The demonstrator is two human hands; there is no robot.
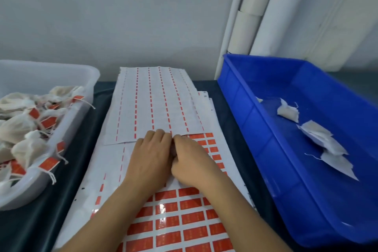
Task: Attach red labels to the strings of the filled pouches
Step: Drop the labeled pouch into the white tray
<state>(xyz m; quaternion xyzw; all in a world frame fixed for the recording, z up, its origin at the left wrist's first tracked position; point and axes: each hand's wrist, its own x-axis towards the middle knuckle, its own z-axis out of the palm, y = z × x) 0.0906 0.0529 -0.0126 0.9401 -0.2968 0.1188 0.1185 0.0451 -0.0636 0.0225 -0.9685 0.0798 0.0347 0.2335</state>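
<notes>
Pouches [24,127] with red labels on their strings fill white tub [90,80] far left. Centre, label sheet [184,221] on dark table; left hand [150,155] and right hand [189,157] touch knuckle to knuckle over it, fingers curled under, held item hidden, can't tell. Right, blue bin [255,129] holds few unlabelled pouches [288,111].
</notes>
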